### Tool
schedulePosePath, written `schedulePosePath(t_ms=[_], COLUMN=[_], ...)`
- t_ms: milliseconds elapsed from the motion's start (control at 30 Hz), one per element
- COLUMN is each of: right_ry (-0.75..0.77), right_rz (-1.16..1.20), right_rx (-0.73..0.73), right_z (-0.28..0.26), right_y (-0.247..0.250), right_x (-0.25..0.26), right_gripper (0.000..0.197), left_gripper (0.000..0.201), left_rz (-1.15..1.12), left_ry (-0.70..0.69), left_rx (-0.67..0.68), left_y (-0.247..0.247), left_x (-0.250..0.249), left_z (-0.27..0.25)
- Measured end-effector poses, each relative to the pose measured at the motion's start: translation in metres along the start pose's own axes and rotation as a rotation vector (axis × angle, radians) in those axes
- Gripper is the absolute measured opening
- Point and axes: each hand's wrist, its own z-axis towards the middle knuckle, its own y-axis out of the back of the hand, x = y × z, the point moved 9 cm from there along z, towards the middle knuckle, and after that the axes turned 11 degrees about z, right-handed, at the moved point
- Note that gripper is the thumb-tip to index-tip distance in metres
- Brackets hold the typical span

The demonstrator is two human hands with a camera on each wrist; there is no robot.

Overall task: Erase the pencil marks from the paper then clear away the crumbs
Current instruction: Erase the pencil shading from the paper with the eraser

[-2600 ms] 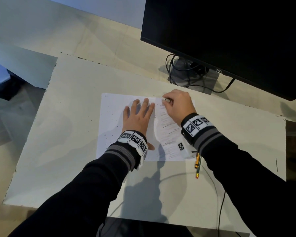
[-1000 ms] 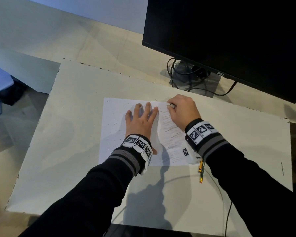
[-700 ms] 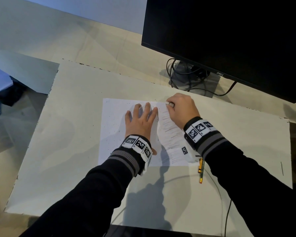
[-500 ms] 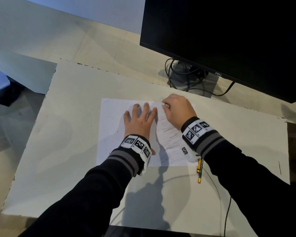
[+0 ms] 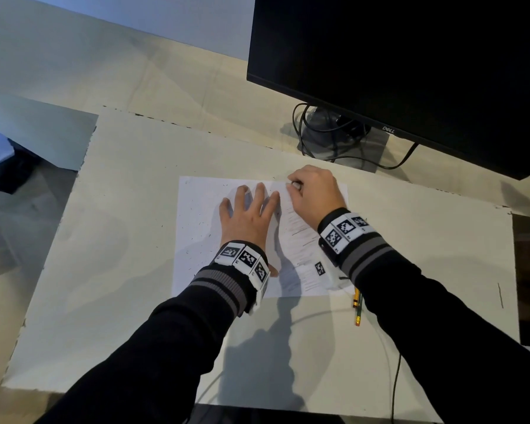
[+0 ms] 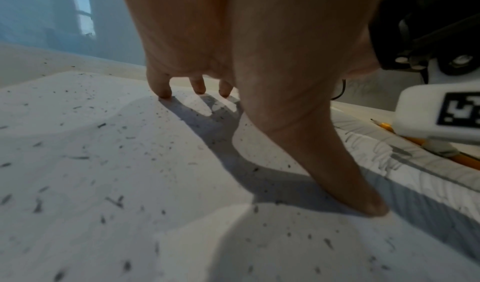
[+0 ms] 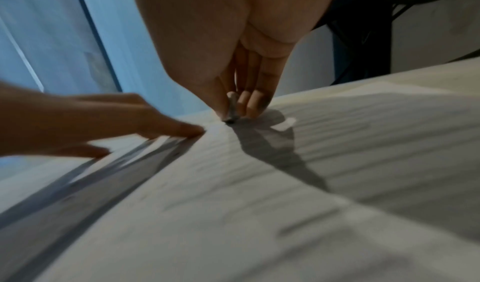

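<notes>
A white paper lies on the pale desk mat. Grey pencil marks cover its right part, and dark eraser crumbs speckle its left part. My left hand lies flat on the paper's middle with fingers spread straight. In the left wrist view its fingertips press the crumb-strewn sheet. My right hand pinches a small eraser against the paper's top edge. The right wrist view shows the eraser held between thumb and fingers, its tip on the paper.
A black monitor stands at the back right, with cables round its base. Two pencils lie just below the paper's right corner, beside my right sleeve. A thin cable trails off the mat's near edge.
My right hand has rubbed the eraser back and forth in short strokes near the paper's top edge. The left hand has stayed flat on the sheet.
</notes>
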Motion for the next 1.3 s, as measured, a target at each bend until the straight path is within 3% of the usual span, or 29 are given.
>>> schedulePosePath(t_ms=[100, 233, 400, 567, 733, 900, 1033, 1200, 1300], right_ry=[-0.060, 0.122, -0.017, 0.171, 0.020, 0.207, 0.069, 0.186, 0.039], right_rz=[-0.027, -0.027, -0.050, -0.025, -0.027, -0.012, -0.018, -0.059, -0.039], right_rx=[-0.031, 0.116, -0.032, 0.107, -0.002, 0.176, 0.046, 0.219, 0.063], right_z=[0.008, -0.002, 0.012, -0.002, 0.010, -0.019, -0.004, -0.023, -0.011], right_y=[0.013, -0.009, 0.014, -0.012, 0.014, -0.004, 0.020, 0.000, 0.019], right_x=[-0.011, 0.017, -0.012, 0.017, -0.008, 0.008, -0.018, -0.002, -0.024], right_gripper=[0.016, 0.017, 0.016, 0.018, 0.017, 0.016, 0.018, 0.018, 0.019], left_gripper=[0.152, 0.153, 0.153, 0.152, 0.152, 0.147, 0.145, 0.157, 0.156], left_rz=[-0.009, -0.001, -0.007, 0.018, 0.012, 0.018, 0.011, 0.044, 0.036], left_ry=[0.001, 0.004, 0.004, 0.007, 0.010, 0.048, 0.057, 0.056, 0.056], left_rx=[0.005, -0.001, 0.006, -0.010, 0.012, 0.019, 0.020, 0.031, 0.032], left_y=[0.000, 0.000, -0.002, 0.001, 0.001, 0.005, 0.006, 0.005, 0.006], left_x=[-0.001, 0.000, 0.000, 0.000, 0.000, -0.004, -0.005, -0.005, -0.005], left_z=[0.000, 0.000, 0.001, 0.000, 0.000, 0.006, 0.008, 0.006, 0.007])
